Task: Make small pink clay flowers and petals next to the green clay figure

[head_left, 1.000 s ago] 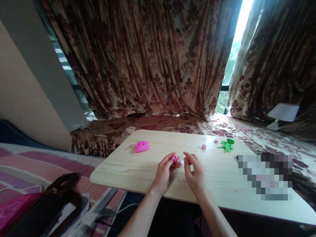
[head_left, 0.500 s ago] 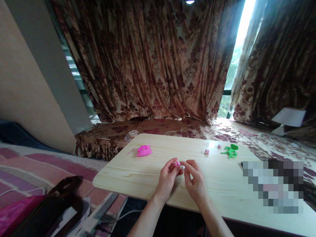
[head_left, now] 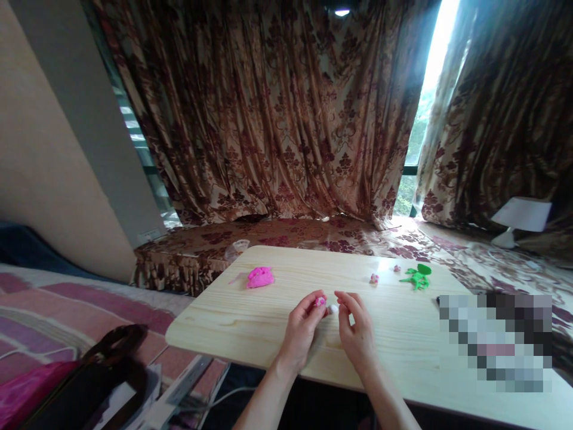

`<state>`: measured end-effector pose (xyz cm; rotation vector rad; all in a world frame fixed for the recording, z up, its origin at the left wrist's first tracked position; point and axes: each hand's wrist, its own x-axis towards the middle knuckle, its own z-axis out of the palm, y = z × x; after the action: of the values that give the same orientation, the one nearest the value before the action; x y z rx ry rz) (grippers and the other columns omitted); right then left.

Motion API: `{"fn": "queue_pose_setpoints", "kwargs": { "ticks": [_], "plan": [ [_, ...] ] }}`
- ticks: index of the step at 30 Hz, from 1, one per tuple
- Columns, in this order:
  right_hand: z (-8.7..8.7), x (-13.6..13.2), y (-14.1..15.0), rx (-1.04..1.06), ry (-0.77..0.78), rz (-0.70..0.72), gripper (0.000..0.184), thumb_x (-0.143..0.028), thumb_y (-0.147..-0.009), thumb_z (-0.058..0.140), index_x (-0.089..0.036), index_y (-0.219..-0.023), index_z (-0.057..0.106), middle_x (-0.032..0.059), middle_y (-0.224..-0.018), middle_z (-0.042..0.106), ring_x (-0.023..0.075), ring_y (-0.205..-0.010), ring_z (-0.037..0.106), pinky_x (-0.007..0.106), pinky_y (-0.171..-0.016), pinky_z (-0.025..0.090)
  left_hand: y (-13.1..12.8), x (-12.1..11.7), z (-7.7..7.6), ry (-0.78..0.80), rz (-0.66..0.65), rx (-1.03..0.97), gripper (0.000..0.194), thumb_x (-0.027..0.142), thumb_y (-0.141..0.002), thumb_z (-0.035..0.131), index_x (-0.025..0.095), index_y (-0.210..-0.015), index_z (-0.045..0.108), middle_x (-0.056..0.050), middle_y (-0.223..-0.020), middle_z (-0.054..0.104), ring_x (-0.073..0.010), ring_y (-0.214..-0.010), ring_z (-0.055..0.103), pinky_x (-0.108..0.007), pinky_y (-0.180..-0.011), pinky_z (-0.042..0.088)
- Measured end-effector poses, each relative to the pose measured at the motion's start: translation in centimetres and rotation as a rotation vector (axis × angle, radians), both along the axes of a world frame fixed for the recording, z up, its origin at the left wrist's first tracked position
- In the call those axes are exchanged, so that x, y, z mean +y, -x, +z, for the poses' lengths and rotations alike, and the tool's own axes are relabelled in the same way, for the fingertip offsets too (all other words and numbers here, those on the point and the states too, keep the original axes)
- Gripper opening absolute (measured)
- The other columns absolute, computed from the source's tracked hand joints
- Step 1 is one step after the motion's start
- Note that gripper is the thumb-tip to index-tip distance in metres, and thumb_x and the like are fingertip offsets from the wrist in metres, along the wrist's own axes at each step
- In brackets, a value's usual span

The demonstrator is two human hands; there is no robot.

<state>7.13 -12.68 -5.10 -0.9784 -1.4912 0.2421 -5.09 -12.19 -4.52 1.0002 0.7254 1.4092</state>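
Observation:
Between the thumb and fingers of my left hand (head_left: 304, 325) is a small pink-and-white piece (head_left: 320, 301). I cannot make out its exact shape. Close to those fingertips shows a small white lump (head_left: 332, 309); whether it lies on the table or touches the hand I cannot tell. A short gap to the right, my right hand (head_left: 358, 331) is raised with thumb and forefinger slightly apart, nothing visible in them. Farther back on the table (head_left: 215, 316) lie a bright pink soft-looking lump (head_left: 260, 277) and two small pink-and-white pieces, one nearer (head_left: 374, 279), one farther (head_left: 397, 269).
Green pieces (head_left: 418, 278), one leaf-like, lie at the table's back right. A blurred-out patch (head_left: 496, 340) covers something on the right. Behind the table runs a cloth-covered ledge (head_left: 295, 230) with a clear container (head_left: 236, 249) and a white lamp (head_left: 521, 215). A bed is on the left.
My right fingertips have drawn back to the right from the pink-and-white piece. My left hand still holds it, turned slightly. More of the white lump shows.

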Motion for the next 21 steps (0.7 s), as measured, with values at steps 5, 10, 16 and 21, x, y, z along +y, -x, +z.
{"fn": "queue_pose_setpoints", "kwargs": {
  "ticks": [5, 10, 16, 21],
  "plan": [
    [0.07, -0.02, 0.08, 0.035, -0.003, 0.004, 0.026, -0.014, -0.084, 0.041, -0.020, -0.102, 0.058, 0.0063, -0.089, 0.057, 0.0174, -0.083, 0.055, 0.032, -0.071, 0.048, -0.15, 0.10, 0.00, 0.001, 0.023, 0.018, 0.042, 0.031, -0.069, 0.067, 0.018, -0.108, 0.058, -0.008, -0.097, 0.065, -0.0171, -0.089, 0.060, -0.033, -0.084, 0.046],
    [0.04, 0.06, -0.02, 0.060, -0.004, 0.012, 0.026, -0.014, -0.083, 0.042, -0.020, -0.101, 0.059, 0.0055, -0.089, 0.058, 0.0166, -0.082, 0.055, 0.031, -0.071, 0.047, -0.22, 0.12, -0.01, -0.057, 0.147, 0.181, 0.032, 0.030, -0.064, 0.070, 0.018, -0.093, 0.063, -0.005, -0.089, 0.065, -0.0144, -0.083, 0.059, -0.025, -0.076, 0.046],
    [-0.38, 0.41, -0.05, 0.083, 0.035, 0.023, 0.024, -0.015, -0.083, 0.044, -0.020, -0.100, 0.059, 0.0052, -0.089, 0.057, 0.0160, -0.080, 0.055, 0.030, -0.070, 0.047, -0.08, -0.10, 0.29, -0.064, 0.119, 0.136, 0.031, 0.028, -0.069, 0.067, 0.017, -0.097, 0.063, -0.005, -0.093, 0.064, -0.0149, -0.087, 0.058, -0.025, -0.080, 0.045],
    [-0.66, 0.83, -0.89, 0.182, 0.120, 0.020, 0.023, -0.019, -0.086, 0.042, -0.020, -0.103, 0.058, 0.0070, -0.099, 0.059, 0.0184, -0.090, 0.057, 0.035, -0.078, 0.048, 0.71, 0.14, 0.59, 0.143, -0.088, -0.291, 0.029, 0.024, -0.076, 0.060, 0.018, -0.105, 0.058, -0.005, -0.092, 0.064, -0.0110, -0.076, 0.060, -0.029, -0.082, 0.048]
  ]
}}
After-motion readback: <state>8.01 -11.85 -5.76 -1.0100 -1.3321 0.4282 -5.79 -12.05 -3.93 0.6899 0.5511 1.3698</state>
